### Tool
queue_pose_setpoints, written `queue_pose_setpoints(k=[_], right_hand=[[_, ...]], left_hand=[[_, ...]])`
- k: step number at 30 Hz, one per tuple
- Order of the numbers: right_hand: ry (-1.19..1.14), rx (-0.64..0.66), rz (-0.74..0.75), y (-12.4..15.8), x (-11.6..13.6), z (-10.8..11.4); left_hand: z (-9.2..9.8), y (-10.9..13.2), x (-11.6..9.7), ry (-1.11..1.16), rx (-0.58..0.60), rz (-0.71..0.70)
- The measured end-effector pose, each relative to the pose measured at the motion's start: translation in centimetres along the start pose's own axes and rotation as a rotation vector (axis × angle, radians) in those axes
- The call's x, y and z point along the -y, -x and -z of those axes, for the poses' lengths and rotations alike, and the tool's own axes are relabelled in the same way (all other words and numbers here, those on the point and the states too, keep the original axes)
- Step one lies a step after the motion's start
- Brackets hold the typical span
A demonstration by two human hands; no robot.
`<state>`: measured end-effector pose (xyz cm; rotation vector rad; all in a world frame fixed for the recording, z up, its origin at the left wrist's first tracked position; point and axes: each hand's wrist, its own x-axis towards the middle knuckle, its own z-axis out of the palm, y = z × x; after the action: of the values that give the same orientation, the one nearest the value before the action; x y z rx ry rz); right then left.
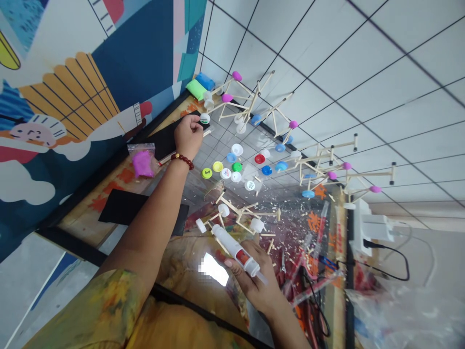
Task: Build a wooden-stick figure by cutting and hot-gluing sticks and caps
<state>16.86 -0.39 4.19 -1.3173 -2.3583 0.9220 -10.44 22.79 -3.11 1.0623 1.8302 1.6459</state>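
Observation:
My left hand, with a beaded bracelet at its wrist, is closed at the far side of the table. Its fingertips pinch the edge of a white bottle cap with a green mark. Nearer to me, my right hand grips a white glue bottle with a red label and its nozzle towards my wrist. Just beyond the bottle is a small wooden-stick frame with white cap wheels. Loose caps, among them a green cap and a red cap, lie mid-table.
Several stick models with cap wheels stand along the tiled wall. A bag of purple clay lies at left, with green clay at the far corner. Wood scraps, scissors and glue sticks clutter the right side beside a white power adapter.

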Motion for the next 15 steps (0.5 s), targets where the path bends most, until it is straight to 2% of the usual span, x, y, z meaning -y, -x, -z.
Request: queue_pose_setpoints(k=[7,15], right_hand=[[-0.006,0.022,-0.011,0.28,0.2,-0.09],[-0.009,-0.012,-0.003,0.94,-0.08,0.47]], left_hand=[[0.04,0.03,0.04,0.0,0.009,0.001],[-0.05,-0.48,0.48,0.017,0.022,0.015]])
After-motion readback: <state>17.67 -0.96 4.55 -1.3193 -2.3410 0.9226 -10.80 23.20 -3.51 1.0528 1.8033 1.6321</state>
